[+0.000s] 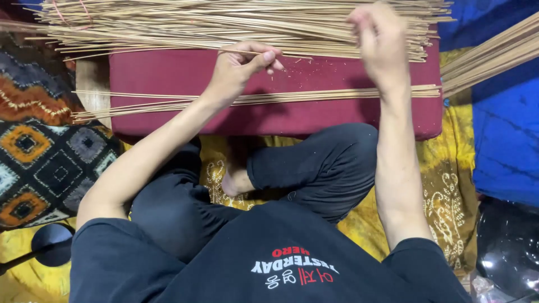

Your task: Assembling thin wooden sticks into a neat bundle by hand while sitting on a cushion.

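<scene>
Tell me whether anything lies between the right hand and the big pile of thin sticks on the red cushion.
Nothing visible does. The right hand already rests on the big stick pile at the cushion's far edge. The left hand pinches a single stick just in front of that pile, clear of the right hand's path.

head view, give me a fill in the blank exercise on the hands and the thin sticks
1. The left hand pinches a single thin ____.
2. The right hand rests on the big pile of sticks at the cushion's ____ edge.
3. The cushion under the sticks is dark ____.
4. A thinner row of sticks lies ____ the person than the pile.

Missing words: stick; far; red; nearer
</scene>
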